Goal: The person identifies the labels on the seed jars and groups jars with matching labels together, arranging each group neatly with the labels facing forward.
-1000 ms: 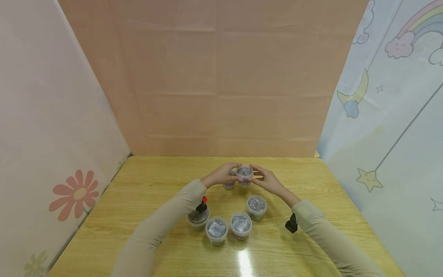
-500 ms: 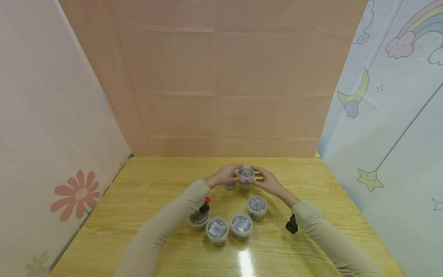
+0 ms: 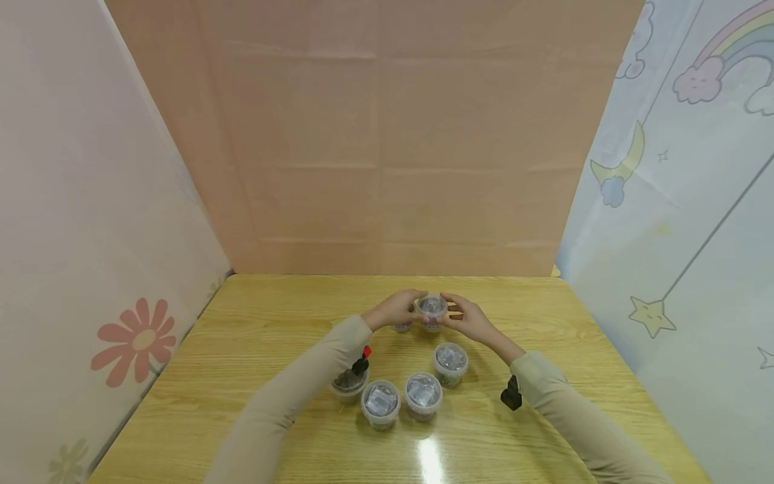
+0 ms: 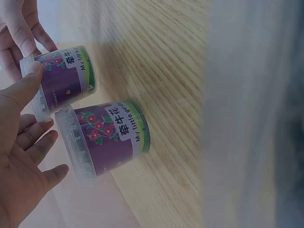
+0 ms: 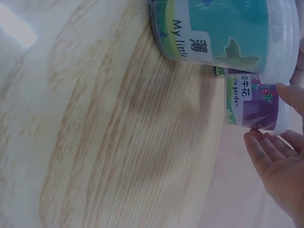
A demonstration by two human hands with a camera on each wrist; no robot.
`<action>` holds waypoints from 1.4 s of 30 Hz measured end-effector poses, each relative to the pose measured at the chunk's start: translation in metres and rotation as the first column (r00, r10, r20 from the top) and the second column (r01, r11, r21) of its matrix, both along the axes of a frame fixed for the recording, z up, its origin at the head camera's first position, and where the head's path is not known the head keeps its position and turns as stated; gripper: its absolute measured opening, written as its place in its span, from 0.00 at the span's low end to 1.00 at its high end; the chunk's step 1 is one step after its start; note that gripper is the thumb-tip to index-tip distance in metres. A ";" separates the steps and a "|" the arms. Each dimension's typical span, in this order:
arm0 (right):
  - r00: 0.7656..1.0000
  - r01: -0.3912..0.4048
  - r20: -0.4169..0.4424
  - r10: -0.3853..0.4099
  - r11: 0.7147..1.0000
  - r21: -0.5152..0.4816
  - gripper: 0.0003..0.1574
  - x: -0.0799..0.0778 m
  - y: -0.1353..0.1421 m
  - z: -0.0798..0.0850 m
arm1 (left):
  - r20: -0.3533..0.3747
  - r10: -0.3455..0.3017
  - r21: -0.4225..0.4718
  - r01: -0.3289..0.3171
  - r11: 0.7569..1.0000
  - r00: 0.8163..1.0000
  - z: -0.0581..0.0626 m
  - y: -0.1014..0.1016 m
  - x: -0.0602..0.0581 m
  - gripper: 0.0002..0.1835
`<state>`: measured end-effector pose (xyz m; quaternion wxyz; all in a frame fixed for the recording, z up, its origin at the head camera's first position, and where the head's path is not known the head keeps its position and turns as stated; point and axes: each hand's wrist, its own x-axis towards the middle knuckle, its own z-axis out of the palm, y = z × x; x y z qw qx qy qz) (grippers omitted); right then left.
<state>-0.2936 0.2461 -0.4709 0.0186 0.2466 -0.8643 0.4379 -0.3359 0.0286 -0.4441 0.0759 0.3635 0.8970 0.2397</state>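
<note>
In the head view, both hands hold one clear-lidded plastic tub [image 3: 432,308] at the back of the table. The left wrist view shows its purple label [image 4: 61,84] with flowers and "My little garden" print. My left hand [image 3: 396,309] grips the lid's left side, thumb on the lid edge. Opposite it, my right hand [image 3: 471,321] pinches the lid from the right with thumb and fingers. A second purple-labelled tub [image 4: 107,137] stands right beside the held one, partly hidden by my left hand in the head view.
Nearer on the wooden table [image 3: 514,444] stand several more tubs: a teal-labelled one [image 5: 223,33], a middle one [image 3: 423,395], one to its left [image 3: 380,405], and a tub partly under the left sleeve [image 3: 349,386]. A brown backdrop [image 3: 381,168] rises behind the table.
The held tub and both hands have shifted slightly right and nearer, the left hand the most. The grip stays on the lid; the other tubs stay put.
</note>
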 end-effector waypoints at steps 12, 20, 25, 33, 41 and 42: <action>1.000 -0.001 0.007 0.001 1.000 -0.010 0.38 0.019 -0.007 0.021 | 0.006 0.015 -0.041 -0.015 0.999 1.000 -0.002 0.004 0.001 0.39; 1.000 0.002 0.001 -0.002 1.000 -0.006 0.38 0.016 -0.005 0.016 | -0.044 -0.009 -0.068 0.006 0.998 0.999 -0.003 0.004 0.001 0.39; 1.000 0.016 -0.003 -0.016 1.000 0.010 0.39 0.003 0.002 -0.003 | -0.081 -0.024 -0.110 0.015 0.994 0.996 -0.002 0.003 0.001 0.38; 1.000 0.000 -0.004 0.000 1.000 -0.012 0.39 0.000 0.002 -0.009 | -0.122 -0.025 -0.186 0.002 0.983 0.992 0.000 0.001 0.003 0.36; 1.000 0.000 -0.005 0.000 1.000 -0.017 0.39 0.001 0.003 -0.012 | -0.116 -0.008 -0.226 -0.018 0.974 0.993 -0.002 0.003 0.003 0.33; 1.000 0.003 -0.012 -0.003 1.000 -0.012 0.39 0.001 0.003 -0.012 | -0.117 -0.009 -0.230 -0.018 0.973 0.993 -0.002 0.004 0.003 0.33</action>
